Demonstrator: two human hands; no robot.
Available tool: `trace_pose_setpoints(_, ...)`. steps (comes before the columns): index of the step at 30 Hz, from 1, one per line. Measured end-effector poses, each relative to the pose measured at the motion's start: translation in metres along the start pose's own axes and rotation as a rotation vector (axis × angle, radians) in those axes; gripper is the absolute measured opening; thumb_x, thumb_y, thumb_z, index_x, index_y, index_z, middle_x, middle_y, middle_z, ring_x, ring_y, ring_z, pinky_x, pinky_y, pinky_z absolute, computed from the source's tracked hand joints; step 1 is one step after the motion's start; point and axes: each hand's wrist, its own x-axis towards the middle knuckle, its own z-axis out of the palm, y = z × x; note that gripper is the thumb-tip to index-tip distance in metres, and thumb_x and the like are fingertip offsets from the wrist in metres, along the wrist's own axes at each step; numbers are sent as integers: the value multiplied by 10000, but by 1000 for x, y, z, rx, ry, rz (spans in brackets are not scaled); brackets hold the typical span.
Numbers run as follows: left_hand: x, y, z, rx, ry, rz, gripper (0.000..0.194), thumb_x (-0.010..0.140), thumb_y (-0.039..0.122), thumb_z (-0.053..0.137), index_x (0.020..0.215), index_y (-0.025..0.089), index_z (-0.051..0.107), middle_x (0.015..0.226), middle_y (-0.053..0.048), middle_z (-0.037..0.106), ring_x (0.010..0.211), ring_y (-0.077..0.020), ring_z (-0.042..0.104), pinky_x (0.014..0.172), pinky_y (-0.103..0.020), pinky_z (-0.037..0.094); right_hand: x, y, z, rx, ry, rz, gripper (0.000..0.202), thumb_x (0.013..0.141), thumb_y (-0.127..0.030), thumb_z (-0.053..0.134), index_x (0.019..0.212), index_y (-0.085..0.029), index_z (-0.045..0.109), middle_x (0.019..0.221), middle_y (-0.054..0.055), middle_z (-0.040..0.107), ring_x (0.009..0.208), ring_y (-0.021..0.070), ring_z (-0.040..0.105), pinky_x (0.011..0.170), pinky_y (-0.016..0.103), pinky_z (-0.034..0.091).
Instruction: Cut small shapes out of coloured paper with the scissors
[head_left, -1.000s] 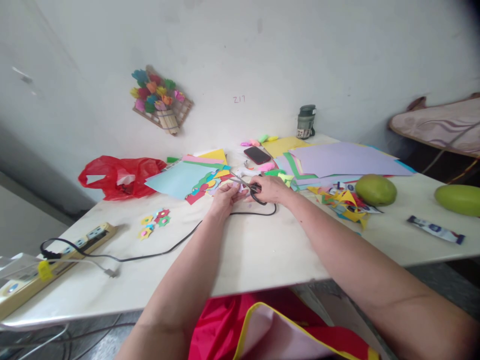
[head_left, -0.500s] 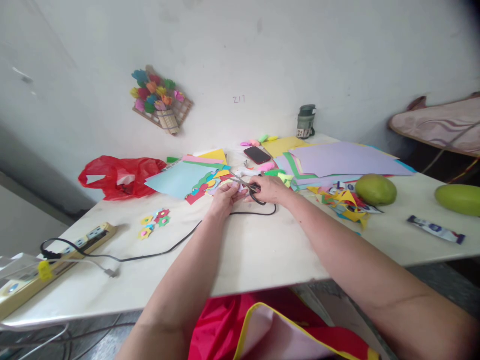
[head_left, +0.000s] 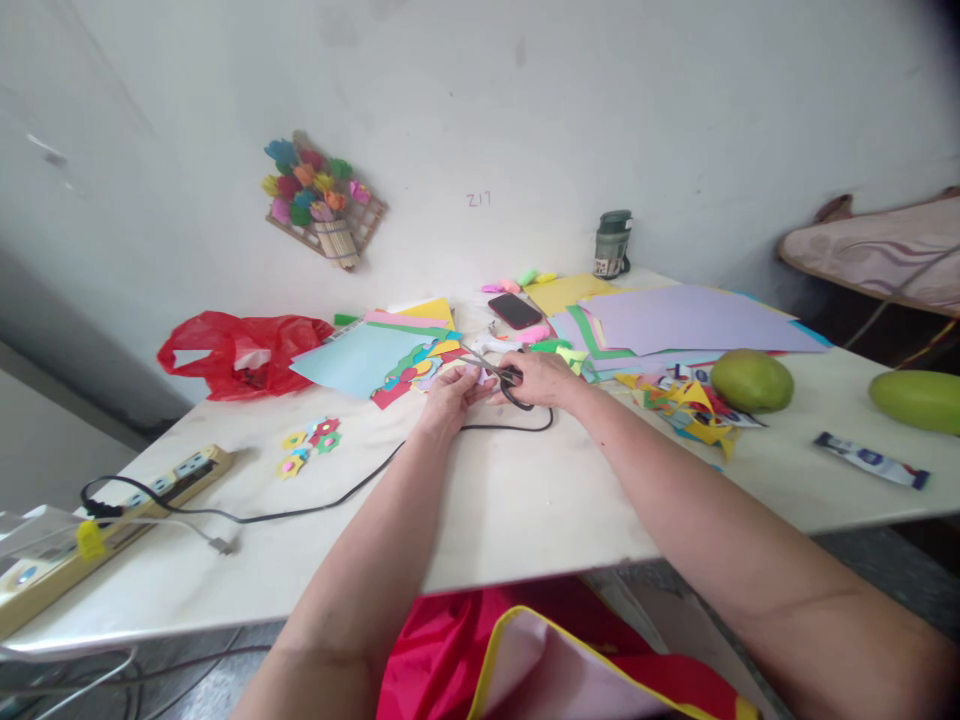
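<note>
Scissors (head_left: 498,373), frame centre: grasped by handles, our right hand (head_left: 546,378). Pale purple paper (head_left: 481,376), same spot: we pinch it in left hand (head_left: 450,397). Red plastic bag (head_left: 219,345), left of centre: contents unclear to us. Bundled-stick holder (head_left: 335,243), upper left: multicoloured flowers (head_left: 304,185) standing in it. Green flask (head_left: 611,248), upper right of centre: contents hidden from us.

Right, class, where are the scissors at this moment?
Near the centre of the head view, the scissors are in the person's right hand, beside the left hand and nearer the person than the dark phone.
</note>
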Motion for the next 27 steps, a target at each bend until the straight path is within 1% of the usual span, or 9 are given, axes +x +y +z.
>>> trace_pose_setpoints(3, 0, 0, 0, 1, 1, 1, 223, 727, 198, 814, 711, 150, 597, 686, 0, 708, 654, -137, 718, 842, -330, 610, 0, -1, -2, 1, -11, 7, 460, 763, -523, 711, 1137, -256, 682, 977, 39, 767, 940, 252, 694, 726, 300, 450)
trace_pose_setpoints(7, 1, 0, 0, 2, 1, -3, 216, 731, 192, 808, 705, 151, 597, 673, 1, 705, 643, -131, 714, 815, -309, 615, -1, -2, -4, -7, -24, 14, 447, 775, -529, 703, 1130, -259, 687, 971, 39, 766, 930, 243, 694, 725, 295, 447)
trace_pose_setpoints(11, 1, -1, 0, -5, 3, -2, 220, 732, 190, 809, 705, 152, 594, 653, 8, 692, 641, -130, 715, 815, -304, 614, -1, -2, -3, 0, -20, 15, 487, 754, -566, 716, 1128, -254, 688, 964, 45, 764, 931, 248, 691, 727, 298, 450)
trace_pose_setpoints(19, 1, -1, -1, -3, -10, 8, 239, 731, 217, 820, 712, 148, 591, 648, 11, 684, 641, -131, 714, 807, -297, 611, -1, -2, -2, -3, -5, 9, 455, 757, -534, 715, 1116, -257, 691, 950, 40, 767, 911, 246, 690, 715, 298, 451)
trace_pose_setpoints(23, 1, -1, -2, 5, -9, 8, 253, 717, 239, 834, 723, 151, 597, 663, 5, 691, 677, -153, 728, 852, -335, 605, 0, -2, -2, -1, 1, 6, 405, 775, -472, 703, 1116, -254, 692, 956, 40, 770, 918, 247, 693, 716, 299, 451)
trace_pose_setpoints(27, 1, -1, -1, 7, 10, 2, 248, 718, 237, 833, 732, 154, 600, 660, 4, 686, 718, -177, 740, 884, -363, 598, 0, -2, -1, 0, 8, 2, 413, 771, -463, 708, 1128, -257, 691, 968, 39, 770, 932, 249, 694, 723, 298, 455)
